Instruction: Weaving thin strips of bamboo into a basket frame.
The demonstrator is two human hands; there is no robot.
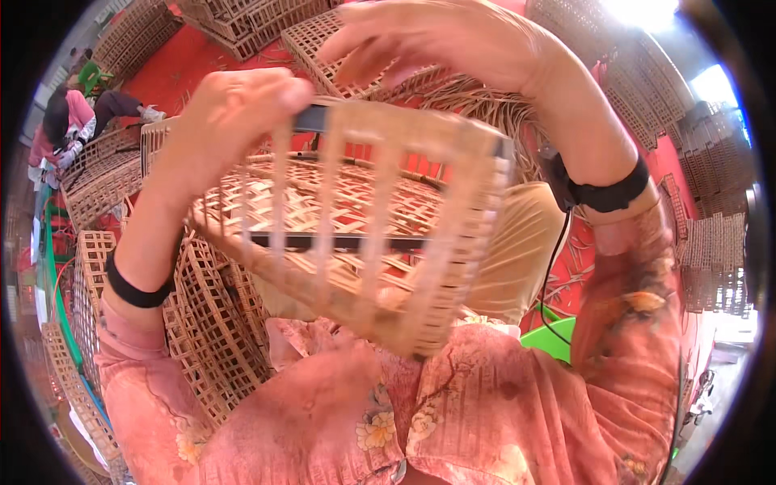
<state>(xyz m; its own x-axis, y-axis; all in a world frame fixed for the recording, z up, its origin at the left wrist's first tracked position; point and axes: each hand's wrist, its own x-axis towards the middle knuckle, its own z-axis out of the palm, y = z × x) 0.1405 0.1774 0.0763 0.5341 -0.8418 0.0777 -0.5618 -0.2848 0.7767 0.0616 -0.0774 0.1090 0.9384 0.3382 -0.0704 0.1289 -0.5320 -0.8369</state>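
Observation:
A woven bamboo basket [388,303] is tilted in front of my chest, over my lap, its slatted side and woven panel facing up toward me. It is smeared by motion. My left hand [242,113] is closed on its far left edge, beside a dark strip along the rim. Beyond the basket's far edge my right hand [436,44] hangs in the air, fingers stretched out and a little curled, somewhat blurred. Nothing shows in it, and it looks apart from the basket. Both wrists wear black bands, and a cable runs from the right one.
Loose bamboo strips [493,105] lie on the red floor [570,250] beyond my knee. More woven baskets [214,323] stand at my left, with stacks [711,250] along the right. A green plastic seat [550,335] shows by my right hip. Another person [69,133] sits far left.

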